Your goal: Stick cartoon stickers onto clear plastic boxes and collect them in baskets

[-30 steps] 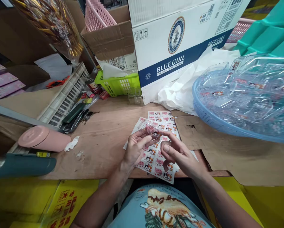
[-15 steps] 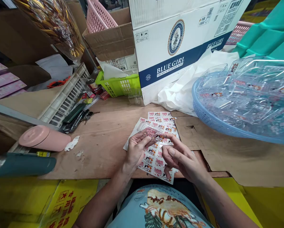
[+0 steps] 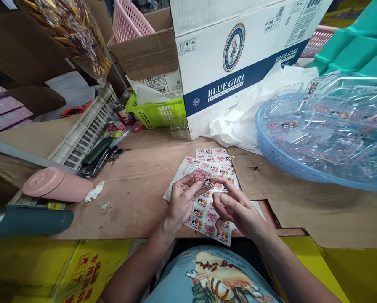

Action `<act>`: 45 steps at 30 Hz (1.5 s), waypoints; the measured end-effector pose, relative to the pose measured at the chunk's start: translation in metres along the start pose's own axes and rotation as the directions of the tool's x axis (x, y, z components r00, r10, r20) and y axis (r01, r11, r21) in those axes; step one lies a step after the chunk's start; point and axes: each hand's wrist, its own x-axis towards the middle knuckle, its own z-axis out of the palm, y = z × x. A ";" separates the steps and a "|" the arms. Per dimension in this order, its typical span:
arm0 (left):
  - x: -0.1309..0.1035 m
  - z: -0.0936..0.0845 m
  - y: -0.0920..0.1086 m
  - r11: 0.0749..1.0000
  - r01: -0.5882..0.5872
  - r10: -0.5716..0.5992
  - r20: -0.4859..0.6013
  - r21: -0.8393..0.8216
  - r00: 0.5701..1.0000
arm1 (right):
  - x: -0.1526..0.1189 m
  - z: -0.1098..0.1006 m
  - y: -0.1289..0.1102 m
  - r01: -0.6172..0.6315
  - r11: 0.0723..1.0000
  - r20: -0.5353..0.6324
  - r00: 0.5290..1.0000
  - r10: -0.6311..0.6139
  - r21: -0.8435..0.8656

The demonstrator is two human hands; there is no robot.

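The left hand [image 3: 180,200] has its grip closed with thumb and fingers pinching the edge of a small clear box [image 3: 198,172], pink lettering and cats showing on its face. The box is held over the sticker sheets [image 3: 206,215]. The right hand [image 3: 239,210] has a loose grip, its index fingertip at the box's near right corner, thumb apart and the other fingers curled above the sheets. The sheets lie overlapping on the bench [image 3: 138,181]. Right of them is a blue basket [image 3: 272,155] heaped with clear containers [image 3: 330,126]; behind them stands a white carton [image 3: 207,46]; well to their left lies a pink bottle [image 3: 60,184].
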 end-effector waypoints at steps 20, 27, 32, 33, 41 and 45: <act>0.000 -0.001 -0.001 0.999 0.013 -0.012 -0.035 0.042 0.999 | 0.006 -0.003 0.005 -0.010 0.998 -0.051 0.999 0.007 -0.058; -0.001 0.001 0.000 0.998 -0.016 0.018 -0.031 0.065 0.999 | 0.006 -0.002 0.009 0.009 0.995 -0.058 0.998 -0.014 -0.098; -0.001 0.002 -0.001 0.998 -0.022 0.026 -0.058 0.067 0.998 | 0.004 0.003 0.007 0.011 0.997 -0.079 0.997 -0.017 -0.076; -0.001 0.002 -0.001 0.998 -0.018 0.022 -0.058 0.066 0.998 | 0.004 0.003 0.007 0.011 0.997 -0.078 0.997 -0.017 -0.075; -0.001 0.005 0.002 0.998 -0.008 0.010 -0.038 0.064 0.999 | 0.006 -0.001 0.008 0.005 0.995 -0.078 0.997 -0.013 -0.100; -0.001 0.005 0.002 0.998 -0.001 0.005 -0.066 0.068 0.998 | 0.007 0.001 0.007 0.011 0.994 -0.081 0.997 -0.021 -0.113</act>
